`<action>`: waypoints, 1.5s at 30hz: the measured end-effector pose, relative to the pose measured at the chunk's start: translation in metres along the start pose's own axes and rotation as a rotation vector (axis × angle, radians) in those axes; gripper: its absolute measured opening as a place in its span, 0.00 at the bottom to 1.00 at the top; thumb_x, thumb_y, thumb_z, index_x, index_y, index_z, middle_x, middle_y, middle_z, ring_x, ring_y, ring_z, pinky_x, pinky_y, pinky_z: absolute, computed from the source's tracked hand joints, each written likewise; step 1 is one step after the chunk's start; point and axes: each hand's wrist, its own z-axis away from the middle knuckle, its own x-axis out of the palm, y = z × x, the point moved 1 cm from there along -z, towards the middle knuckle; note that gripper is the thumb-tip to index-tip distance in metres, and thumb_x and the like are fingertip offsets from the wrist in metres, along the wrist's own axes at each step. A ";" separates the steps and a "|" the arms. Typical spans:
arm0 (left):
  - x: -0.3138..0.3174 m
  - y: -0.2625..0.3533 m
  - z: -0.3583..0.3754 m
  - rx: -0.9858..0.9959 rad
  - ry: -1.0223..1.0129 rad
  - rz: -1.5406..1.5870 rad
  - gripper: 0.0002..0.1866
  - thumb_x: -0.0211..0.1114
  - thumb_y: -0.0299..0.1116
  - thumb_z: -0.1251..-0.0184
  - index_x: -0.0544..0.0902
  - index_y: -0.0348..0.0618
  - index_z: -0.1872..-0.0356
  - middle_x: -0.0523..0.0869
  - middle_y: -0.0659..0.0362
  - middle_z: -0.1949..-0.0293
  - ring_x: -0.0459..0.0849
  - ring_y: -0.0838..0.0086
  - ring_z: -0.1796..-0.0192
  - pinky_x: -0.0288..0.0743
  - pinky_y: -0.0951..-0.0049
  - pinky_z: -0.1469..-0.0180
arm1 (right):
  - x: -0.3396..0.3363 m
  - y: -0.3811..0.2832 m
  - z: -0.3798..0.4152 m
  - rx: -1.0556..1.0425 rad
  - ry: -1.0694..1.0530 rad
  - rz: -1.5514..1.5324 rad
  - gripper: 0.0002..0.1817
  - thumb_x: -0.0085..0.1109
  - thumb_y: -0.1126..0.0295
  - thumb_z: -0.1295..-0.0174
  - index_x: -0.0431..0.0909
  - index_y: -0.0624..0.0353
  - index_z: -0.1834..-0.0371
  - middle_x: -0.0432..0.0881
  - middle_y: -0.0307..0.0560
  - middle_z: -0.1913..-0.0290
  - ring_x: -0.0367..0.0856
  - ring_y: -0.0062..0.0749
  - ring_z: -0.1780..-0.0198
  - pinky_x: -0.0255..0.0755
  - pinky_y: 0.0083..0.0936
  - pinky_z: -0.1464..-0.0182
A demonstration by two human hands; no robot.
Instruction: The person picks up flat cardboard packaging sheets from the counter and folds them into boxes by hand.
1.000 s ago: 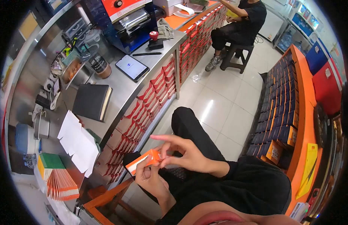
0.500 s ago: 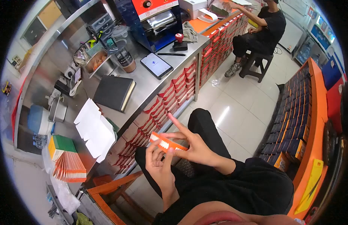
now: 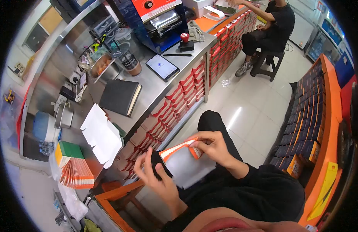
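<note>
Pinching one orange, white and grey paper (image 3: 190,170) with one right hand (image 3: 216,150), holding one left hand (image 3: 162,186) open near the paper's left end.

Steel counter (image 3: 146,103): black notebook (image 3: 120,97), phone (image 3: 162,67) lying face up, black pen (image 3: 178,55), cup of brown drink (image 3: 130,63), white paper sheets (image 3: 100,135)

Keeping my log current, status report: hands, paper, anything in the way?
Right hand pinching orange-edged sheet. Left hand open beside it. Black-trousered legs beneath, possibly in the way.
</note>
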 end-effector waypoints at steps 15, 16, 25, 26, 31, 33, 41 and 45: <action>0.011 -0.022 0.006 -0.245 -0.258 0.672 0.04 0.60 0.21 0.31 0.76 0.29 0.62 0.72 0.60 0.62 0.74 0.80 0.60 0.69 0.80 0.55 | 0.008 0.004 0.012 -0.292 0.016 -0.180 0.09 0.57 0.69 0.30 0.76 0.65 0.65 0.73 0.36 0.76 0.68 0.15 0.73 0.61 0.17 0.71; 0.014 -0.022 0.006 -0.237 -0.279 0.672 0.03 0.59 0.20 0.30 0.75 0.30 0.63 0.70 0.61 0.63 0.73 0.81 0.61 0.69 0.81 0.56 | 0.008 0.012 0.014 -0.299 0.029 -0.228 0.10 0.57 0.68 0.30 0.76 0.64 0.65 0.72 0.36 0.77 0.67 0.14 0.74 0.61 0.17 0.72; 0.024 -0.028 0.008 -0.329 -0.399 0.786 0.06 0.63 0.26 0.29 0.76 0.34 0.61 0.74 0.62 0.64 0.73 0.82 0.61 0.66 0.81 0.55 | 0.003 -0.010 0.013 -0.253 0.109 0.058 0.13 0.60 0.69 0.32 0.77 0.65 0.74 0.72 0.37 0.80 0.65 0.15 0.79 0.57 0.19 0.77; 0.026 -0.031 0.007 -0.361 -0.385 0.806 0.06 0.64 0.26 0.30 0.76 0.34 0.62 0.74 0.63 0.64 0.72 0.82 0.61 0.66 0.81 0.56 | 0.003 -0.012 0.014 -0.256 0.069 0.063 0.14 0.60 0.69 0.32 0.77 0.65 0.75 0.72 0.38 0.80 0.65 0.15 0.80 0.57 0.19 0.77; 0.032 -0.032 0.012 -0.330 -0.247 0.830 0.08 0.67 0.24 0.34 0.75 0.34 0.66 0.73 0.64 0.68 0.71 0.83 0.65 0.65 0.82 0.59 | 0.003 -0.015 0.014 -0.338 -0.002 0.132 0.14 0.60 0.68 0.32 0.78 0.66 0.74 0.73 0.43 0.82 0.69 0.19 0.81 0.61 0.21 0.78; 0.033 -0.029 0.018 -0.308 -0.198 0.818 0.09 0.66 0.27 0.32 0.75 0.35 0.67 0.72 0.65 0.70 0.70 0.83 0.66 0.64 0.82 0.61 | 0.003 -0.014 0.016 -0.286 -0.003 0.133 0.13 0.60 0.68 0.32 0.80 0.67 0.72 0.74 0.45 0.82 0.71 0.21 0.81 0.63 0.22 0.77; 0.043 -0.021 0.019 -0.397 -0.058 0.739 0.19 0.64 0.38 0.28 0.70 0.37 0.75 0.66 0.66 0.76 0.68 0.83 0.71 0.63 0.80 0.66 | 0.010 -0.013 0.013 -0.378 -0.018 0.132 0.15 0.58 0.71 0.31 0.77 0.67 0.76 0.70 0.45 0.83 0.67 0.24 0.82 0.60 0.25 0.78; 0.042 -0.030 0.022 -0.288 0.006 0.809 0.20 0.64 0.37 0.30 0.70 0.36 0.79 0.68 0.65 0.78 0.69 0.83 0.72 0.64 0.80 0.69 | 0.009 -0.016 0.010 -0.316 -0.100 0.090 0.17 0.58 0.70 0.31 0.78 0.68 0.77 0.70 0.45 0.84 0.67 0.24 0.84 0.59 0.26 0.79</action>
